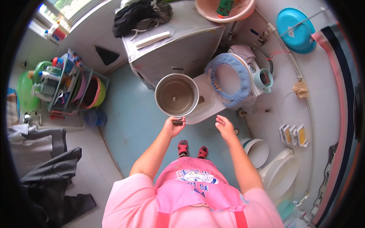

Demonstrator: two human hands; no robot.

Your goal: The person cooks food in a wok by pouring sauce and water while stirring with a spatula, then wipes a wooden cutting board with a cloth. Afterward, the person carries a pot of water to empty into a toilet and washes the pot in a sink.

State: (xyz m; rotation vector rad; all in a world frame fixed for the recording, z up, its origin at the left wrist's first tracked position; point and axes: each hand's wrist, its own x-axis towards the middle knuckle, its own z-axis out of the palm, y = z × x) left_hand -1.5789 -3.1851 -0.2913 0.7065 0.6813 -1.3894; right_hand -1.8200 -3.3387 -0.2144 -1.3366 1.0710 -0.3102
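Note:
My left hand (175, 127) is closed around the near dark handle (177, 122) of a metal pot (162, 110). The pot is wide and round, with a second handle (177, 68) on its far side. Its inside looks greyish-brown with a small pale spot near the middle; I cannot tell whether that is a reflection or how much liquid is in it. To the right of the pot, my right hand (225, 127) is in the air with its fingers stretched out, holding nothing. Behind and below the pot lies a white squat-toilet base (209, 104).
A toilet seat with a blue fabric ring (220, 89) stands right of the pot. Ahead is a covered appliance (171, 51) bearing dark clothes (138, 19) and a pink basin (228, 15). A crowded shelf (66, 81) is at left; a white bucket (256, 154) stands at right.

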